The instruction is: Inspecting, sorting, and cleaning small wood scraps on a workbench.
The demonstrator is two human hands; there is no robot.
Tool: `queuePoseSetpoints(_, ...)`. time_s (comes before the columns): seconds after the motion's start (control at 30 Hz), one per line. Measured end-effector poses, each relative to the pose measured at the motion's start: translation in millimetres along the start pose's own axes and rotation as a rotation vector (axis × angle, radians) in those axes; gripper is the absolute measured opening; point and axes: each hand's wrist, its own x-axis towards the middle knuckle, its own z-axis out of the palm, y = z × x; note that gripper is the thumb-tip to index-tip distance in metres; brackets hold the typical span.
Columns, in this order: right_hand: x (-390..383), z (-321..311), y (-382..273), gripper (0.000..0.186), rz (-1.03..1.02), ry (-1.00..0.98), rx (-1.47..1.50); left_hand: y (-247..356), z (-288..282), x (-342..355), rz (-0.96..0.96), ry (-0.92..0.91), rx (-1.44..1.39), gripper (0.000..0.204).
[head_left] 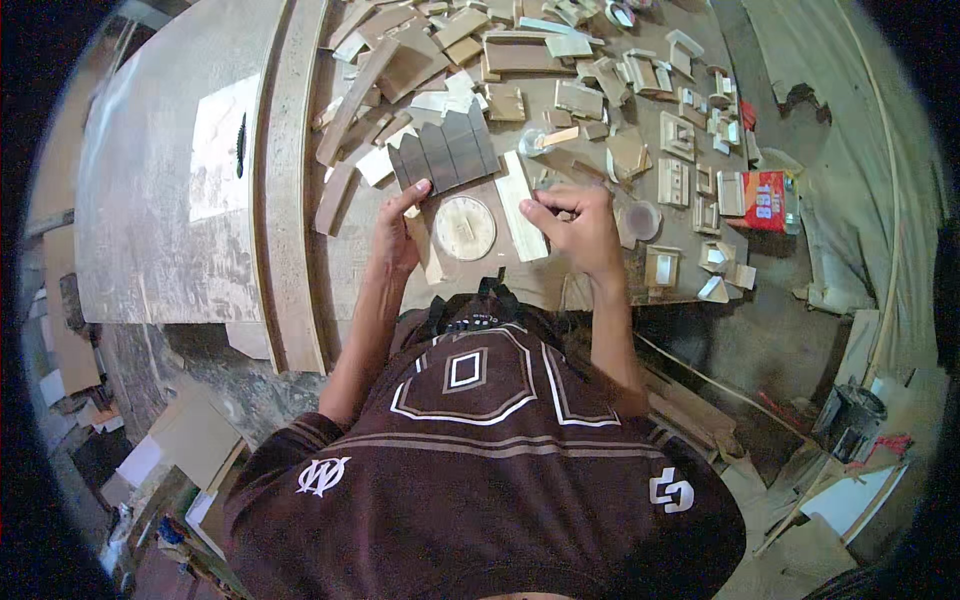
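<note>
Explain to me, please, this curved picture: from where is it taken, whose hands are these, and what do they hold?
No machine is here: a person works bare-handed. The picture comes from a wide fisheye camera on the person's head, looking down, so straight edges bend and the dark shirt fills the lower middle. The left hand holds a dark panel with a pointed edge. The right hand is at a pale wooden strip; whether it grips it is hard to tell. A round pale disc is between them. Farther up the table lie loose wood pieces; toward the right are small wooden assemblies and a red box.
</note>
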Motion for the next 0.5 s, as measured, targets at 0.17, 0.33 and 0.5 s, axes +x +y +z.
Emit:
queuePoseSetpoints(0.17, -3, 1, -8, 0.020, -0.010, -0.018, 0.039, 3, 8, -9, 0.059, 0.042, -0.056, 0.024)
queuePoseSetpoints(0.33, -4, 2, -7, 0.020, -0.031, -0.026, 0.030, 11, 17, -17, 0.063, 0.048, -0.049, 0.022)
queuePoseSetpoints(0.5, -8, -5, -15, 0.022, 0.015, -0.119, 0.096, 20, 14, -26, 0.087, -0.015, 0.034, 0.031)
